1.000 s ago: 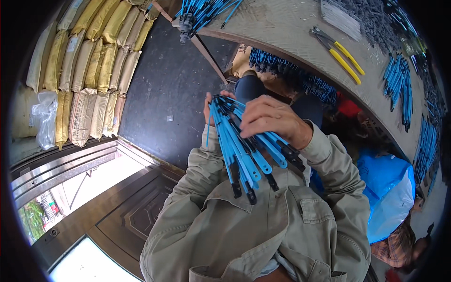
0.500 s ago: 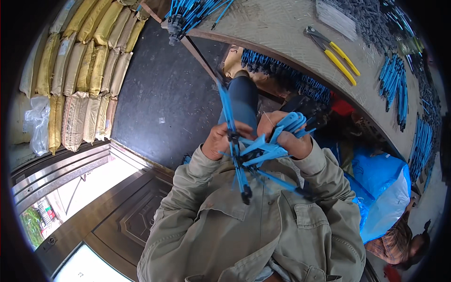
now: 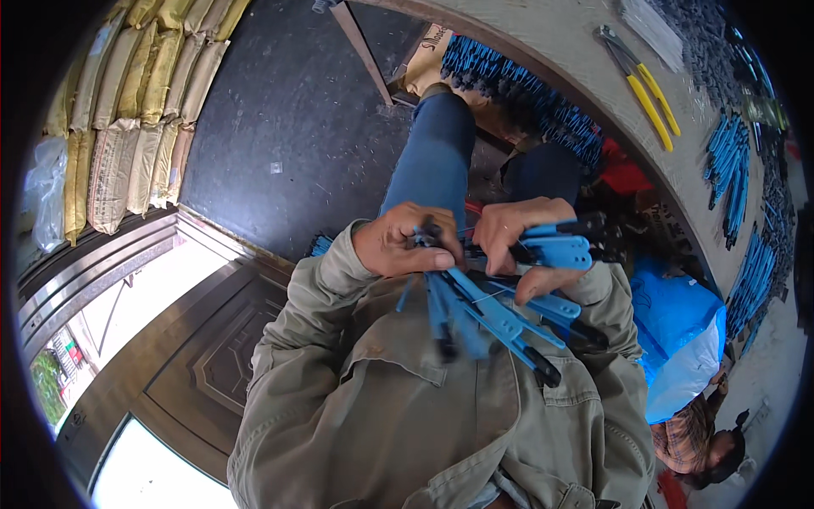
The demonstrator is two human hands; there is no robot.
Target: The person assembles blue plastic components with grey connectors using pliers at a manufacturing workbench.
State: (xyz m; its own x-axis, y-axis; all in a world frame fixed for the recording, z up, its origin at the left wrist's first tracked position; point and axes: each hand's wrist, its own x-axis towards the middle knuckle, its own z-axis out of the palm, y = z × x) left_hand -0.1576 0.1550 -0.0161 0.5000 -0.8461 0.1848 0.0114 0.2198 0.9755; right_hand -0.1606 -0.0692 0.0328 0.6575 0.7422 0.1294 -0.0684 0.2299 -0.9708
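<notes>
Against the front of my jacket, my left hand (image 3: pixel 407 242) is closed round one end of several blue plastic strips with black ends (image 3: pixel 493 316). They fan out downward below the thumb, and some are smeared by motion. Close beside it, my right hand (image 3: pixel 527 229) grips more blue strips with holes in their flat ends (image 3: pixel 555 252), whose black tips point to the right. A thin pale thread or wire crosses between the strips. Where the two bunches meet, the fingers hide the details.
A worktable (image 3: pixel 543 42) curves along the upper right, with yellow-handled pliers (image 3: pixel 651 97) and a pile of blue strips (image 3: pixel 729 170) on it. Below it are more strips (image 3: pixel 500 72) and a blue plastic bag (image 3: pixel 674 310). Stacked sacks (image 3: pixel 110 170) stand left. A person (image 3: pixel 699 437) is at lower right.
The long strip that stuck up above my left hand now no longer shows there. The strips have turned and fan downward. My right hand has opened its grip somewhat and the whole view has shifted.
</notes>
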